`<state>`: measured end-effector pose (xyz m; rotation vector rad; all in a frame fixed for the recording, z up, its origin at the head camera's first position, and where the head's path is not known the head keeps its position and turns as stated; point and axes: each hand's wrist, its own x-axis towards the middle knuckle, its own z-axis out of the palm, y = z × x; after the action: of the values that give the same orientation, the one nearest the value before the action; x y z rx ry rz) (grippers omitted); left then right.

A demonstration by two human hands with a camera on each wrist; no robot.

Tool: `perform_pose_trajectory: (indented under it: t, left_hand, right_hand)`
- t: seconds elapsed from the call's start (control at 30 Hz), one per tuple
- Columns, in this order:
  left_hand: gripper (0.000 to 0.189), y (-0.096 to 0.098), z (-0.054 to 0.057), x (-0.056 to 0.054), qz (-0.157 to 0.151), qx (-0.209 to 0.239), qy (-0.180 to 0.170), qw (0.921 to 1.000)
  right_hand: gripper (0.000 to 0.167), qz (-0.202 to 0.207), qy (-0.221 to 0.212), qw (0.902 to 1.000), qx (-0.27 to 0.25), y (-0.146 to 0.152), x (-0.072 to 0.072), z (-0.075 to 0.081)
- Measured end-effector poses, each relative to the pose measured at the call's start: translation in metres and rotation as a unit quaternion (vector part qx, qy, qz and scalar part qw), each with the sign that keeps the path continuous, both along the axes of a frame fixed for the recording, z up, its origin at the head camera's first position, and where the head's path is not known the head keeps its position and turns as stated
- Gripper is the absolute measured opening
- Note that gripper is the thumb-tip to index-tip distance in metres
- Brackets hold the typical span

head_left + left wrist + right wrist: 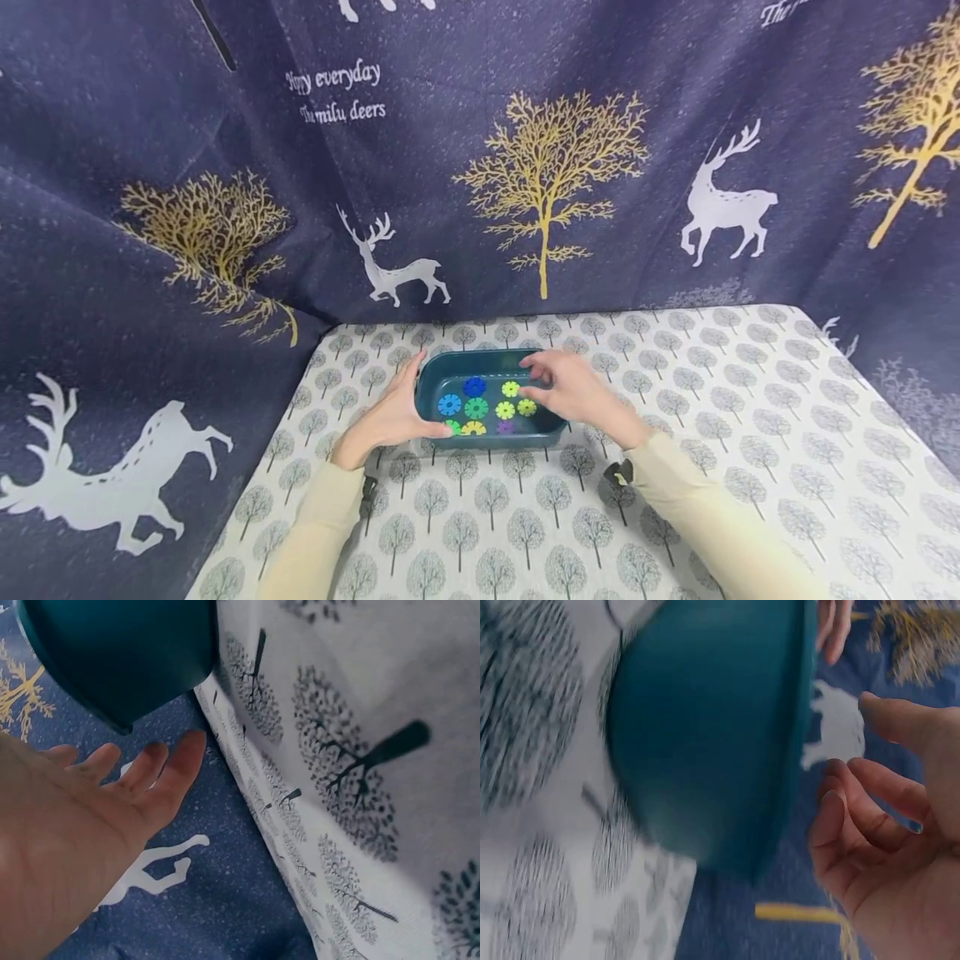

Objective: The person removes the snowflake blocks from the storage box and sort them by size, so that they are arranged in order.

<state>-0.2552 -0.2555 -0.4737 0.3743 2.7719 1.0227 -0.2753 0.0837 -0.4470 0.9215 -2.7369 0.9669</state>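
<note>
A dark teal oblong tub (pixel 491 441) stands on the table, with several notched plastic discs inside. Among them are a dark blue disc (pixel 474 387), a light blue disc (pixel 449 405), a green disc (pixel 476 407), a yellow disc (pixel 473 428), a purple disc (pixel 506 427) and small yellow-green discs (pixel 505 410). My left hand (pixel 395 414) spreads around the tub's left end, its thumb over the near rim beside a bright green disc (pixel 453 426). Over the right end hovers my right hand (pixel 573 387), fingers loosely bent, thumb apart from them; I see no disc between them.
A white cloth with grey trees (pixel 592 533) covers the table. Behind it and at the left hangs a dark blue curtain (pixel 480 167) printed with deer and golden trees. Dark bands show at both wrists.
</note>
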Motion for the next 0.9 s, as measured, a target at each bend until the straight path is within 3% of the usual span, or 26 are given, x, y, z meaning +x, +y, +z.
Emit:
perform_pose_trajectory:
  t: [0.2, 0.47, 0.9]
  left_hand:
    - [0.150, 0.004, -0.004, -0.007, -0.022, 0.003, -0.005, 0.9997]
    - [0.145, 0.007, -0.008, -0.007, -0.011, -0.022, -0.010, 0.9997]
    - [0.147, 0.007, -0.006, -0.006, -0.010, -0.049, -0.001, 0.9988]
  right_hand:
    - [0.043, 0.045, -0.054, 0.9962, 0.052, -0.034, -0.007, -0.006]
    - [0.040, 0.025, -0.115, 0.9880, 0.100, -0.066, -0.011, -0.017]
    - [0.050, 0.030, -0.146, 0.9763, 0.156, -0.085, -0.021, -0.026]
